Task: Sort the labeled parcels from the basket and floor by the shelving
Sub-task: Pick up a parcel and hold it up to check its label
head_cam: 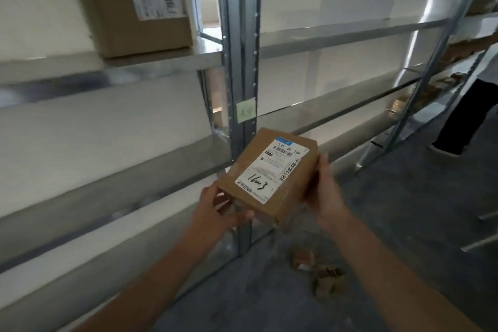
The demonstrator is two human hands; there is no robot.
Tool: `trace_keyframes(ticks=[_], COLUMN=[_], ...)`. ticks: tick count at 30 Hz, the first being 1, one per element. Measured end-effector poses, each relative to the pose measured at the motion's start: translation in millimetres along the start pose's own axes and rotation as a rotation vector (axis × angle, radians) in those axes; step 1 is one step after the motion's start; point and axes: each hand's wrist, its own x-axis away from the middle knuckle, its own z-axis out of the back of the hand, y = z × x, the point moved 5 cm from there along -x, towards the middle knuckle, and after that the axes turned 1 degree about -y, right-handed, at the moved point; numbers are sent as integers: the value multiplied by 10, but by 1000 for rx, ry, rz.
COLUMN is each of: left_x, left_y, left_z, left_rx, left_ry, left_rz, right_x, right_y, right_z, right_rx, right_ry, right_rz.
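**Sorting looks barely begun**

The left hand (pixel 215 210) and right hand (pixel 327 191) grip one small labeled parcel (pixel 266 174) between them, not yet shelved. Above-left of them a larger box (pixel 134 13) sits on the shelving (pixel 336 35). Below, blurred cardboard pieces (pixel 318 269) lie on the floor.

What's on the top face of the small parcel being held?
A white shipping label, with barcodes and black handwriting, covers much of the small parcel. The left hand and right hand grip its ends; its underside is hidden.
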Motion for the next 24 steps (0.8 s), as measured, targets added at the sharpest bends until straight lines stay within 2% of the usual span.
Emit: trace_keyframes(ticks=[4,6,12,17,20,24], left_x=[593,912,1731,2214,2450,2755], left_y=[-24,-32,-109,-183,-105,-29], left_z=[926,1356,2353,2898,3086,3197], left_rx=[79,92,123,329,319,344], left_ry=[267,357,480,755,865,1061], left_rz=[35,30,53,44,8,-3], right_x=[146,301,714,1001,1099,1124], right_y=[569,830,1366,1658,1812,1907], right_z=[-1154,-1681,-2809,-3484,-3818,-4167], right_rx=[374,449,458,367,356,411], right_ry=[-133,-247,-594,-785,-923,-936], right_rz=[-16,-47,-115,-223,-258,-274])
